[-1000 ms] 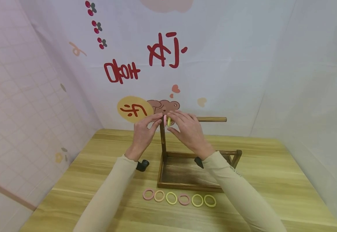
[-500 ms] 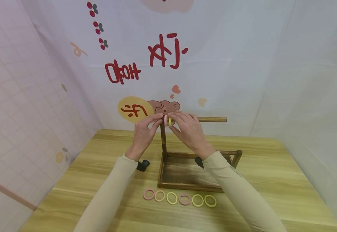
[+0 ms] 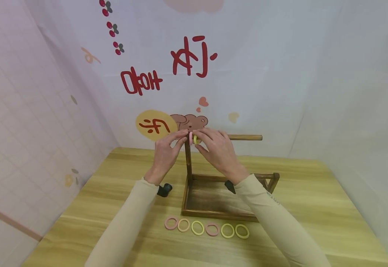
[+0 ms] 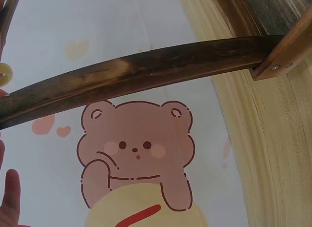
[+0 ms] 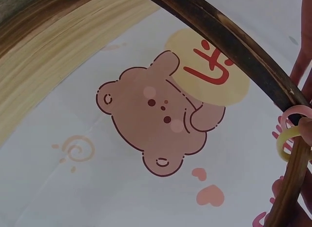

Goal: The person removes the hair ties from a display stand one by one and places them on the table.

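At the top of the wooden stand's upright post [image 3: 188,161], my left hand [image 3: 167,152] pinches the post between thumb and fingers. A pink ring [image 3: 190,138] hangs on the stand's horizontal rod [image 3: 245,137], right beside the post. Just right of it, a yellow ring [image 3: 195,139] also encircles the rod, pinched by my right hand [image 3: 216,150]. The right wrist view shows the pink ring [image 5: 295,111] and the yellow ring [image 5: 282,145] close together around the rod. In the left wrist view, the post [image 4: 146,66] crosses the picture and the rings are mostly cut off.
The stand's tray base [image 3: 214,214] rests on the wood-grain table [image 3: 114,207], with a low rail [image 3: 274,177] at its right. Before it lies a row of pink, orange and yellow rings, among them a pink ring [image 3: 171,228]. A printed cloth [image 3: 264,74] hangs behind.
Both hands stay at the top of the post. The yellow ring has turned slightly in the right fingers, still next to the pink ring.
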`<state>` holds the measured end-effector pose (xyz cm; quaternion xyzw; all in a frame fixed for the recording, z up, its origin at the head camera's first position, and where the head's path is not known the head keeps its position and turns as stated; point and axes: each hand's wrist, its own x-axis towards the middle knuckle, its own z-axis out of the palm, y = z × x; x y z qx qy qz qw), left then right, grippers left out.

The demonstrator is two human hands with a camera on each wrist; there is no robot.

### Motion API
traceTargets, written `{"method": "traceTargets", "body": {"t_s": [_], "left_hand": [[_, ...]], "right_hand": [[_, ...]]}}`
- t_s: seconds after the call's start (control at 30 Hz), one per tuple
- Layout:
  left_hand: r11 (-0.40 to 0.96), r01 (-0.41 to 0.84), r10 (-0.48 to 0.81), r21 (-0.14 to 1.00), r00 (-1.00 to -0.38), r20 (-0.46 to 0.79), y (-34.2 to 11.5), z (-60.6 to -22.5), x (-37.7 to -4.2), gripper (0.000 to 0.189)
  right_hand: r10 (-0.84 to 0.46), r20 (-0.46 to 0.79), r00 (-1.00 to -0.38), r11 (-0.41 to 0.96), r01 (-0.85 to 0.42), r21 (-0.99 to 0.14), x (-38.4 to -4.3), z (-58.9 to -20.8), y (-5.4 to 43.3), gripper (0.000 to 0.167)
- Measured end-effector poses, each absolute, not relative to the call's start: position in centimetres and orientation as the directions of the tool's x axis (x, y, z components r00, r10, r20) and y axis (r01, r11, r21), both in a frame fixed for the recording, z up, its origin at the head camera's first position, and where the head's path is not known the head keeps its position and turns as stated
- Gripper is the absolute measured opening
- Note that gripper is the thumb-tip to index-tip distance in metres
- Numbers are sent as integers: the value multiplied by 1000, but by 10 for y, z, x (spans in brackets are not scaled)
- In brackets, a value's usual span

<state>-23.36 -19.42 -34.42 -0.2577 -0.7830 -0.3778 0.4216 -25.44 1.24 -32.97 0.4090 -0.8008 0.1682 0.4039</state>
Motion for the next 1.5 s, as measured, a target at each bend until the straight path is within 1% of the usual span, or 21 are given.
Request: {"method": "traceTargets", "body": {"t_s": [0.1,0.33,0.63,0.9,1.07,1.27,1.5], "left_hand": [[581,722,84,376,-513,854,-195,-343,-233,21],[576,713,81,400,-537,840,-196,-345,-231,22],[589,709,76,388,-527,846,-196,-345,-230,22],[586,704,76,401,-540,838,-195,-344,-229,21],[589,696,74,411,-552,830,-195,-345,-229,22],[583,708,85,398,-540,837,-194,-343,-229,22],[589,702,78,401,-543,836,-195,-342,-228,22]], "right_hand": [[-525,779,-343,603,-796,56,-253,-327,12,47],[-518,781,-349,606,-794,47,-250,-327,13,45],[-510,782,-357,609,-792,36,-249,-325,16,47],[-510,788,-346,610,-791,47,-248,-324,19,50],[-517,780,-352,612,-789,50,-248,-324,22,49],[-518,768,-376,625,-779,41,-247,-322,26,49],[-515,777,-362,619,-784,45,-247,-320,29,51]]}}
